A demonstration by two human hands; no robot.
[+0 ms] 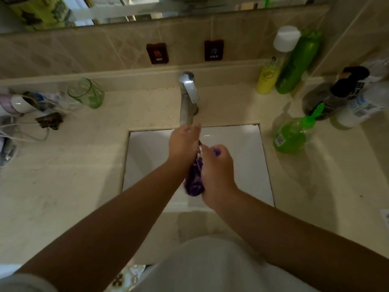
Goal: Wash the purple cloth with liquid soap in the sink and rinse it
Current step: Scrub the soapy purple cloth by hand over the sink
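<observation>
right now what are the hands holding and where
The purple cloth, bunched between both hands over the sink: left hand at its upper end, right hand around its middle.

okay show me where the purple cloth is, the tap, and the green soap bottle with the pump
purple cloth (194,182): head view, on the bunched lower part between the hands.
tap (187,106): head view, on the upright metal body.
green soap bottle (291,135): head view, on the bottle's round body, right of the sink.
</observation>
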